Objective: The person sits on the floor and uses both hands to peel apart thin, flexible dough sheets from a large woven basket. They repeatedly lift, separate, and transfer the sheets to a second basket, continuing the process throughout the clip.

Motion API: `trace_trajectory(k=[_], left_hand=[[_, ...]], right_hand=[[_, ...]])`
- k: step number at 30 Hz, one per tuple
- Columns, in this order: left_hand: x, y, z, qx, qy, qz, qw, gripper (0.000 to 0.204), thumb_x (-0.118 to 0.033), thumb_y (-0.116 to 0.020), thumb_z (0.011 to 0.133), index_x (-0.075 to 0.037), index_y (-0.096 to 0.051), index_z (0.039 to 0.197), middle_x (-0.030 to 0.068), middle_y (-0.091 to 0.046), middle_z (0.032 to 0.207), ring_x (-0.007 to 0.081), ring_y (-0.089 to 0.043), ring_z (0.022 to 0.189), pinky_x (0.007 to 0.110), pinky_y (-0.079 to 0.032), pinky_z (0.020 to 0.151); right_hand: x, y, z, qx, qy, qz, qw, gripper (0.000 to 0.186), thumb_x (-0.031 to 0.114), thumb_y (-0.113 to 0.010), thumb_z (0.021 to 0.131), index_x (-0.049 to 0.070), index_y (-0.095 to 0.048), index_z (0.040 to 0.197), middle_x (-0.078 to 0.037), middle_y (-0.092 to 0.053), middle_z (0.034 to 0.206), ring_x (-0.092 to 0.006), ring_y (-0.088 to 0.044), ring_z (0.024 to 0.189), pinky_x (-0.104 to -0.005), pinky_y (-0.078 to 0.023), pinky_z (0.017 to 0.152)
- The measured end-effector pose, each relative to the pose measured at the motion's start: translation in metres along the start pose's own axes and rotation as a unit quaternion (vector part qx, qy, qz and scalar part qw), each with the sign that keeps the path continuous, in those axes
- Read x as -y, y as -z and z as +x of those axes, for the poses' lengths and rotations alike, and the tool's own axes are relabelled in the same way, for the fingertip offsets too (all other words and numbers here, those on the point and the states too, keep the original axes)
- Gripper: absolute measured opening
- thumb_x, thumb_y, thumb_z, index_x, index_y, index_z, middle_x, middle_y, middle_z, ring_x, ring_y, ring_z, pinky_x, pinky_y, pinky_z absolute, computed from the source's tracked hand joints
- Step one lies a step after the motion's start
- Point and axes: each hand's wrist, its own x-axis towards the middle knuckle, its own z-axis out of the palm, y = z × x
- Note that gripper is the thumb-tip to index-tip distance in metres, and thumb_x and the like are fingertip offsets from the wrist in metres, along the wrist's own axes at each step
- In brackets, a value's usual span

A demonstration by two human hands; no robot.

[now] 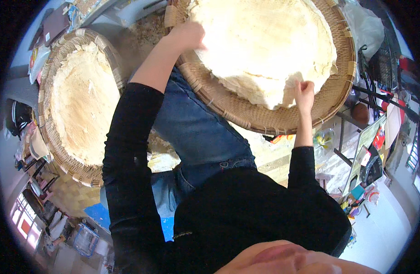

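A thick cream-coloured sheet (260,41) with ragged, crumpled edges lies in a large round woven tray (223,114). My left hand (187,35) is at the sheet's upper left edge, fingers curled in toward it; what they hold is hard to make out in the glare. On the sheet's lower right edge, my right hand (304,93) is closed, pinching the crumpled material. Farther left, a second round woven tray (75,171) holds a similar pale, rough-edged layer (79,105).
My jeans-clad leg (191,132) is between the trays. A blue sheet (96,213) is on the tiled floor (63,192). Dark metal racks (379,68) and a light board (356,173) with assorted items stand at the right, a clear plastic bag (365,29) at the upper right.
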Motion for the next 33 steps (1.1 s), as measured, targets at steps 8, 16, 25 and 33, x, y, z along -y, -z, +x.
trace_trajectory(k=[8, 16, 25, 33], left_hand=[[-0.025, -0.030, -0.003, -0.189, -0.090, 0.024, 0.978, 0.050, -0.034, -0.082, 0.068, -0.006, -0.062, 0.105, 0.0149, -0.057, 0.115, 0.0328, -0.057, 0.110, 0.046, -0.049, 0.091], [-0.001, 0.000, -0.064, -0.206, -0.071, -0.116, 0.969, 0.044, -0.040, -0.068, 0.085, -0.005, -0.062, 0.111, 0.0156, -0.067, 0.106, 0.0328, -0.064, 0.102, 0.045, -0.052, 0.086], [0.138, -0.186, -0.337, -0.188, 0.364, -0.057, 0.910, 0.033, -0.026, -0.059, 0.092, -0.007, -0.062, 0.119, 0.0162, -0.061, 0.124, 0.0346, -0.058, 0.114, 0.044, -0.046, 0.096], [0.119, -0.304, -0.401, -0.182, 0.270, -0.218, 0.920, 0.031, -0.028, -0.064, 0.087, -0.004, -0.065, 0.107, 0.0202, -0.062, 0.119, 0.0367, -0.059, 0.110, 0.046, -0.048, 0.093]], right_hand=[[0.058, -0.031, -0.006, 0.043, 0.184, -0.201, 0.961, 0.022, 0.020, -0.069, 0.087, 0.009, -0.063, 0.105, -0.013, -0.063, 0.105, -0.0317, -0.062, 0.096, -0.0437, -0.050, 0.084], [0.082, -0.061, -0.039, 0.070, 0.357, -0.253, 0.896, 0.056, 0.027, -0.058, 0.092, 0.008, -0.042, 0.142, -0.019, -0.038, 0.149, -0.0346, -0.041, 0.135, -0.0585, -0.036, 0.104], [0.187, -0.017, -0.056, 0.062, 0.394, 0.080, 0.914, 0.030, 0.015, -0.060, 0.094, 0.003, -0.062, 0.122, -0.018, -0.055, 0.135, -0.0334, -0.050, 0.128, -0.0427, -0.039, 0.107], [0.393, -0.043, -0.149, 0.157, 0.665, 0.152, 0.714, 0.021, 0.010, -0.064, 0.091, 0.005, -0.066, 0.112, -0.014, -0.063, 0.123, -0.0277, -0.058, 0.119, -0.0365, -0.043, 0.102]])
